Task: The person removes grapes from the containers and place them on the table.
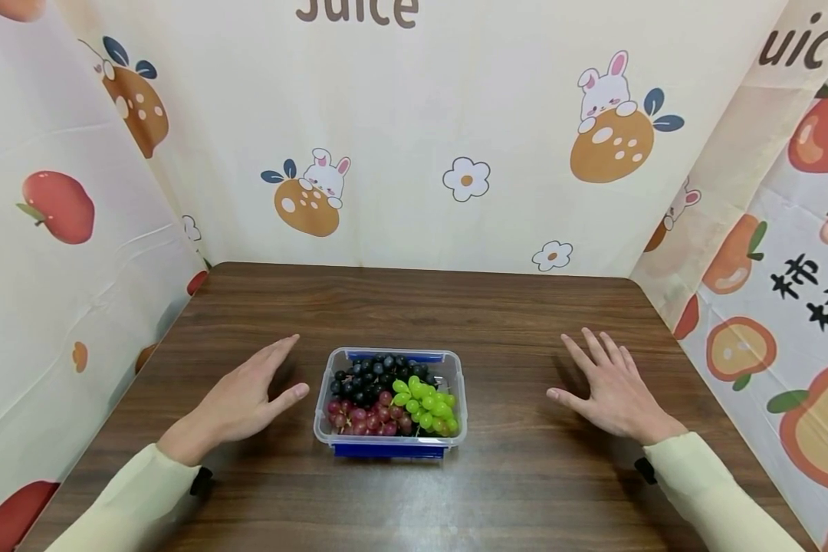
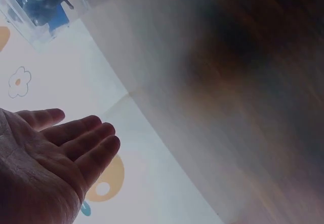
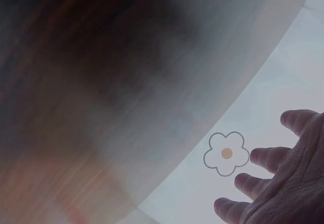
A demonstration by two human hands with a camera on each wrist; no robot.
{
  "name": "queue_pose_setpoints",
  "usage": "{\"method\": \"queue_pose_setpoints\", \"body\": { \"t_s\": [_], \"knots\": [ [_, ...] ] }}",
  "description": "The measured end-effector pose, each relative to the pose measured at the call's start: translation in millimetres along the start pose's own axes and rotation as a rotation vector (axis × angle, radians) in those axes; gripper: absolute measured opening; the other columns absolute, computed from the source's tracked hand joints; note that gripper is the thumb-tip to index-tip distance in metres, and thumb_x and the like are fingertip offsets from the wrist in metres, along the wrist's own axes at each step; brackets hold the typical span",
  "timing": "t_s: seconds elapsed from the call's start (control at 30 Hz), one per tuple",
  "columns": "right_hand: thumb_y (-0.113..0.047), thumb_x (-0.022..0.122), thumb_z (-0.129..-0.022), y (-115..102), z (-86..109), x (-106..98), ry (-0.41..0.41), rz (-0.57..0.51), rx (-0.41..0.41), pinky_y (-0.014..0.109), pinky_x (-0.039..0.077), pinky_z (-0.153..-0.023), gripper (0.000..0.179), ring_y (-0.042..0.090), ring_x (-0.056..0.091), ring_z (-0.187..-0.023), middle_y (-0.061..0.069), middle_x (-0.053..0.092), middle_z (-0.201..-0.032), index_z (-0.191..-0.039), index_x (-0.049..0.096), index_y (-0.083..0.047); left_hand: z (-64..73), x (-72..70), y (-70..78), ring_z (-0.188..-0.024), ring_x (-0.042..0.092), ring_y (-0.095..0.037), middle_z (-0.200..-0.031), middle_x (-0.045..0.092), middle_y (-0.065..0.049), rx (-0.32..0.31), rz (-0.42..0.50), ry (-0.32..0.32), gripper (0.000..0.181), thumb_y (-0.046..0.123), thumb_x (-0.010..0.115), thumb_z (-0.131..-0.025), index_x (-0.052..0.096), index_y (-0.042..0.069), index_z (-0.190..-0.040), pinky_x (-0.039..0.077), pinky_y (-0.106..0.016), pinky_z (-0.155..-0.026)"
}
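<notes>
A clear plastic box [image 1: 321, 414] with blue side clips stands on the table, holding black grapes [image 1: 372, 377], red grapes [image 1: 366, 418] and green grapes [image 1: 425, 405]. To its left, my left hand [image 1: 244, 395] is held with straight fingers and the thumb toward the box, apart from it. My right hand [image 1: 610, 387] is farther off on the right, fingers spread, touching no object. The left wrist view shows the left palm [image 2: 45, 158] bare and a corner of the box [image 2: 66, 24] at upper left. In the right wrist view the right hand [image 3: 288, 178] holds nothing.
The brown wooden table [image 1: 510, 491] has rounded far corners. A printed cloth [image 1: 414, 107] with fruit and rabbit pictures hangs behind it, and more cloth hangs at the left and right sides.
</notes>
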State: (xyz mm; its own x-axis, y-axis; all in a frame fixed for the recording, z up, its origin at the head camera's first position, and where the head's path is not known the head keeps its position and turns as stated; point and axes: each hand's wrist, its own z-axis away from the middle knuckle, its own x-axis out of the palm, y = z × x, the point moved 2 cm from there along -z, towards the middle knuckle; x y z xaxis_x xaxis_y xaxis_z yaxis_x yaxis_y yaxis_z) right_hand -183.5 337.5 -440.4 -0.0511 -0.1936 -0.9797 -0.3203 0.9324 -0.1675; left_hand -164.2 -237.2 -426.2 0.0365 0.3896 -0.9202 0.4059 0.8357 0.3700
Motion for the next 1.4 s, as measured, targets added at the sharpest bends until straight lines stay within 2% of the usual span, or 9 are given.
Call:
{"method": "queue_pose_setpoints", "body": {
  "t_s": [0.37, 0.8, 1.4],
  "knots": [
    [-0.071, 0.061, -0.091, -9, -0.9, -1, -0.003, -0.018, -0.018, 0.073, 0.01, -0.116, 0.099, 0.053, 0.01, -0.151, 0.029, 0.018, -0.166, -0.166, 0.021, -0.02, 1.2, 3.3, 11.1, -0.145, 0.039, -0.04, -0.162, 0.036, -0.019, 0.026, 0.037, 0.021, 0.078, 0.052, 0.053, -0.104, 0.027, 0.006, -0.162, 0.037, -0.061, -0.112],
    [-0.07, 0.062, -0.091, -19, -0.9, 0, -0.002, -0.038, -0.046, 0.073, 0.015, -0.114, 0.099, 0.053, 0.018, -0.149, 0.024, 0.018, -0.167, -0.167, 0.018, -0.023, 1.0, 8.1, 19.5, -0.146, 0.038, -0.038, -0.163, 0.034, -0.017, 0.035, 0.067, 0.007, 0.077, 0.051, 0.052, -0.105, 0.025, 0.007, -0.163, 0.036, -0.059, -0.114],
    [-0.07, 0.063, -0.09, -33, -0.4, 1, 0.011, -0.079, -0.074, 0.067, 0.021, -0.116, 0.096, 0.05, 0.024, -0.149, 0.018, 0.022, -0.168, -0.165, 0.024, -0.023, 1.8, 12.9, 30.0, -0.146, 0.039, -0.036, -0.164, 0.033, -0.016, 0.071, 0.104, -0.012, 0.076, 0.05, 0.051, -0.106, 0.024, 0.009, -0.164, 0.037, -0.058, -0.114]
  ]
}}
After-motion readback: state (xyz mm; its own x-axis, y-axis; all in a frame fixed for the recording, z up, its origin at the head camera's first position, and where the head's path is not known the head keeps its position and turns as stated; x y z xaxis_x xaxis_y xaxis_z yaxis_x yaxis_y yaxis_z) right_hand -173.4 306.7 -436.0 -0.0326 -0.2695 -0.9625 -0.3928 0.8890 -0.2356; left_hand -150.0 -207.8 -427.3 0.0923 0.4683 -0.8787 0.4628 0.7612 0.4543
